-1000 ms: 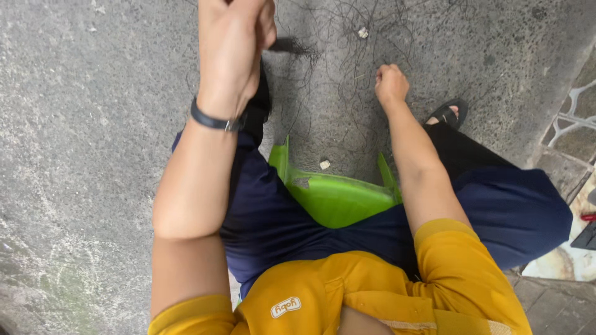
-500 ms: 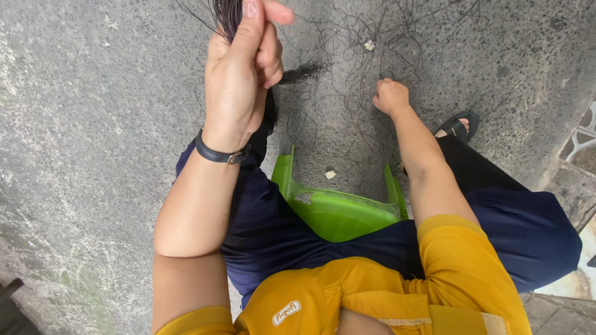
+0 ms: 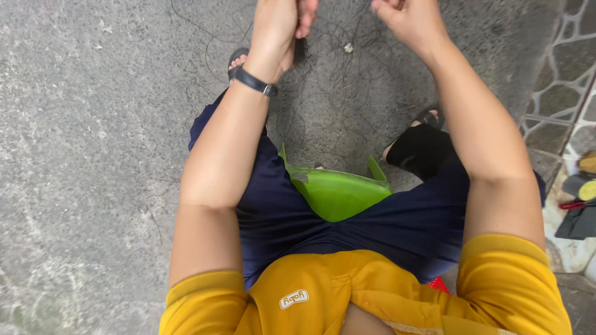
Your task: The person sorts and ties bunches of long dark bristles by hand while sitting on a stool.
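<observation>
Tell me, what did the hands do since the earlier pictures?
The right hand rose off the ground, up beside the left hand, which still pinches a dark tuft of hair. Thin strands now trail down between them. The green seat and wristband are unchanged.

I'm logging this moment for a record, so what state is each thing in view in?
left hand: raised, fingers closed around a dark tuft of hair
right hand: raised, fingers curled, its hold cut off by the frame edge
wristband: fastened on the left wrist
green stool: upright, sat on, its front showing between the legs
loose hair strands: scattered on the concrete ground
</observation>
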